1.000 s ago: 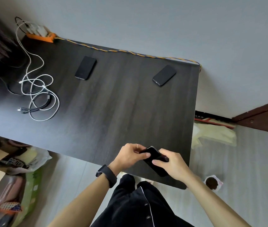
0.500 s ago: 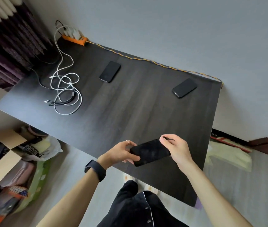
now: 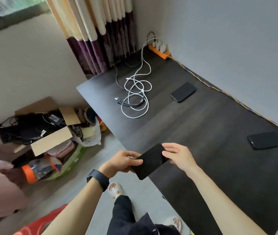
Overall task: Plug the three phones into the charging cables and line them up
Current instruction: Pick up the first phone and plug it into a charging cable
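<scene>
At the near edge of the desk [image 3: 202, 150] I hold one phone [image 3: 151, 161] between both hands, its dark face up and tilted, half over the desk and half over the floor. Half a second ago my right hand [image 3: 179, 156] pinched its far end; now those fingers are spread apart and only rest against the top corner, while my left hand [image 3: 122, 162] is clamped on the lower end, thumb across the glass. The view has also swung left, so the tangle of cables [image 3: 134, 95] now lies straight ahead, toward the far left corner of the desk, running back to the orange power strip [image 3: 159, 52] by the wall. I judge that I am passing the phone to my left hand to free the right for a plug. Nothing is plugged in yet: the second phone [image 3: 183, 91] lies flat near the back edge, just right of the cables, and the third phone [image 3: 265, 140] lies well apart toward the right end. On the floor a white bag [image 3: 85, 133] beside a cardboard box [image 3: 50, 131] carries dark lettering, too blurred for me to read surely; the phones show no brand.
</scene>
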`<action>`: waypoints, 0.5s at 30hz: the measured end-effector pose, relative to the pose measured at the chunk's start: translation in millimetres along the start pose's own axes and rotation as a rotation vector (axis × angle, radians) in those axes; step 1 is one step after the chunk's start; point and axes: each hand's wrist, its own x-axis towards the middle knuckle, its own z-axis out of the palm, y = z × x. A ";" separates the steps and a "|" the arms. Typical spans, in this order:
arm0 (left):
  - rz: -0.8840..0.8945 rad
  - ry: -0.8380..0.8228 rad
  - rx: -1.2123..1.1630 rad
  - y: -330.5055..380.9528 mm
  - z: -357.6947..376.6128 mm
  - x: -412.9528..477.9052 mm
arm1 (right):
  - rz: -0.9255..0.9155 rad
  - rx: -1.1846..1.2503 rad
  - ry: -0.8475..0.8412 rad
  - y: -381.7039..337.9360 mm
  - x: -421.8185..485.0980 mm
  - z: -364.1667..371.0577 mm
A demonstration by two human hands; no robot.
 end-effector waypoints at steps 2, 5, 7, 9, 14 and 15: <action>-0.005 0.033 -0.067 -10.7 -42.6 1.9 | 0.009 0.027 -0.016 -16.1 17.0 30.0; -0.001 0.084 -0.175 -21.9 -106.3 0.4 | 0.029 0.083 0.006 -42.7 37.6 75.9; 0.009 0.132 -0.287 -31.5 -154.1 -1.4 | 0.039 0.100 0.007 -62.8 53.9 110.6; 0.033 0.178 -0.369 -37.2 -193.4 -2.6 | 0.056 0.115 0.005 -79.5 66.8 137.5; 0.022 0.289 -0.493 -37.4 -278.6 3.7 | 0.082 0.072 -0.040 -120.0 110.3 193.0; 0.019 0.303 -0.507 -35.7 -291.8 8.4 | 0.089 0.060 -0.047 -126.1 121.2 200.7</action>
